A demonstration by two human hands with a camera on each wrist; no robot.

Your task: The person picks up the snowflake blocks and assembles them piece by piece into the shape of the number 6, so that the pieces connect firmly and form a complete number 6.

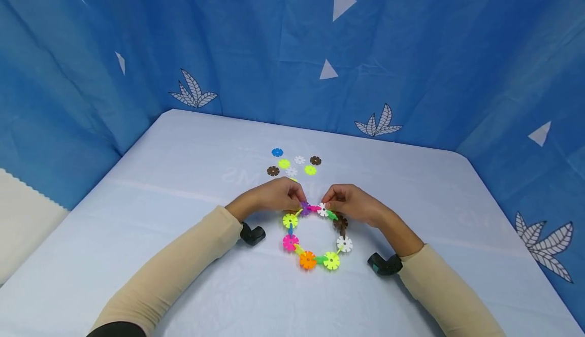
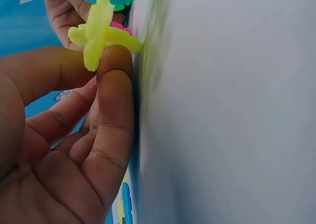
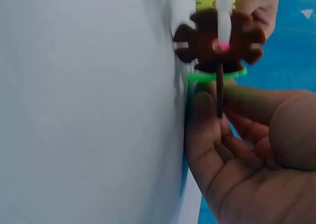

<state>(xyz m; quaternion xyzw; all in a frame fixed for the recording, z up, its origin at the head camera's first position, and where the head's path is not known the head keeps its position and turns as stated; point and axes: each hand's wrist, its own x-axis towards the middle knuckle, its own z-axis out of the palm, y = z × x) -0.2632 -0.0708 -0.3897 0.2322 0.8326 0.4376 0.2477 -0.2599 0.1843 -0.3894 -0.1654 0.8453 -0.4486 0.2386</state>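
The left hand (image 1: 283, 195) is pinching the purple disc (image 1: 305, 208); the right hand (image 1: 354, 203) is gripping a white disc (image 1: 323, 209); both discs are topping a linked ring (image 1: 308, 260) below the frame's centre; loose discs (image 1: 272, 171) are lying above it on the tabletop (image 1: 256, 299).

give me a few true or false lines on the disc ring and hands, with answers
1. The left hand touches the purple disc. True.
2. The right hand is lifted clear of the ring. False: its fingers are at a white disc.
3. A loose blue disc lies beyond the hands. True.
4. The ring's nearest discs are brown. False: they are an orange disc and a yellow disc.
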